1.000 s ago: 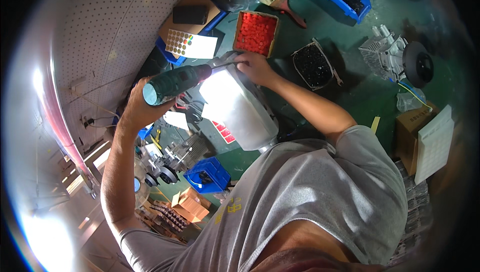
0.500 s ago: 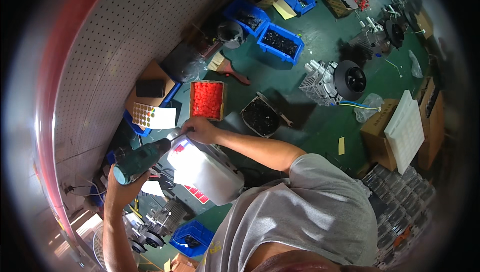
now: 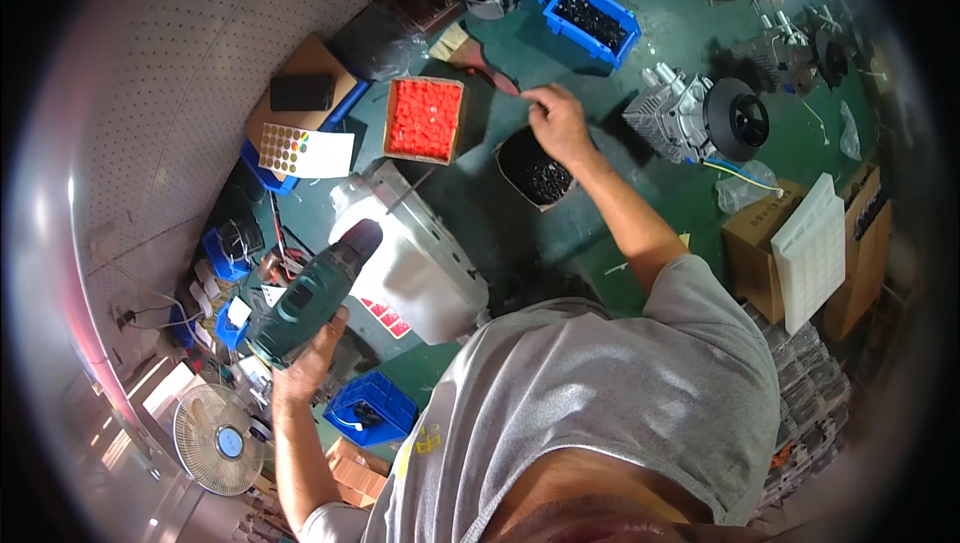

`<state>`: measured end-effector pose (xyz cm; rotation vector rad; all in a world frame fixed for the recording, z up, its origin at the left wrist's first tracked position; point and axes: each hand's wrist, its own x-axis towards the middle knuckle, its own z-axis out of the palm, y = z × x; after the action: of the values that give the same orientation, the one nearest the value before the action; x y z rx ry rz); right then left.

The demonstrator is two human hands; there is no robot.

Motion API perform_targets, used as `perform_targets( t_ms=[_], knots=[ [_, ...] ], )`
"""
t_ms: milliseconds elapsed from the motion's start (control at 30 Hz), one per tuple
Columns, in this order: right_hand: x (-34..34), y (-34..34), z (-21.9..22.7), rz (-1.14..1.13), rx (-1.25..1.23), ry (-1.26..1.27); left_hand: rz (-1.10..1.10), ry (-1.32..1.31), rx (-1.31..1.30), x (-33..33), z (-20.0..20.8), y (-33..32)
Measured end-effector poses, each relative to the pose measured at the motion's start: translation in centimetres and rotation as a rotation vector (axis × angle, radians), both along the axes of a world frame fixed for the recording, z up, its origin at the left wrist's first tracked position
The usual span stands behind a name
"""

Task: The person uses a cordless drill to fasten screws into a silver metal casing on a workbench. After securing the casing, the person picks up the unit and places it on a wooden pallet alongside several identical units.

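Observation:
My left hand [image 3: 312,358] is wrapped round the grip of a dark green cordless drill [image 3: 315,293]. Its long thin bit slants up across the brightly lit silver metal housing [image 3: 425,278] lying in front of my body. My right hand [image 3: 560,123] is stretched forward over the far rim of a small open box of black screws [image 3: 545,181]. Its fingers are bent together; whether anything is between them cannot be made out. The fingertips lie close to the end of a brush's reddish handle [image 3: 495,75].
A carton of red caps [image 3: 425,120] stands beyond the housing. Blue bins of black parts [image 3: 592,23] are farther off. On the right sit a finned motor unit with a black fan [image 3: 690,118], a carton [image 3: 765,253] and a white tray [image 3: 810,253]. A fan [image 3: 220,440] stands at lower left.
My right hand has left the housing's far end and moved right to the screw box. The drill has drawn back from that end, still in my left hand. The view has shifted.

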<state>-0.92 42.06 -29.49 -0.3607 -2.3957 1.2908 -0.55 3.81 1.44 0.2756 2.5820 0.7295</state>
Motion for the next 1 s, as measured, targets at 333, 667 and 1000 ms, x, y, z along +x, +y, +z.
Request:
perform_targets(
  t_ms=[333, 667, 1000],
  knots=[
    [6.3, 2.2, -1.9, -0.117, -0.118, -0.05, 0.197, -0.166, 0.053, 10.6, -4.8, 0.6],
    [12.0, 1.4, -1.4, 0.035, 0.025, -0.025, 0.291, -0.167, 0.212, 18.5, -5.1, 1.4],
    [20.5, 2.5, 2.4, 0.18, 0.015, -0.105, 0.079, 0.289, 0.297, 28.5, -8.1, 0.6]
  ],
)
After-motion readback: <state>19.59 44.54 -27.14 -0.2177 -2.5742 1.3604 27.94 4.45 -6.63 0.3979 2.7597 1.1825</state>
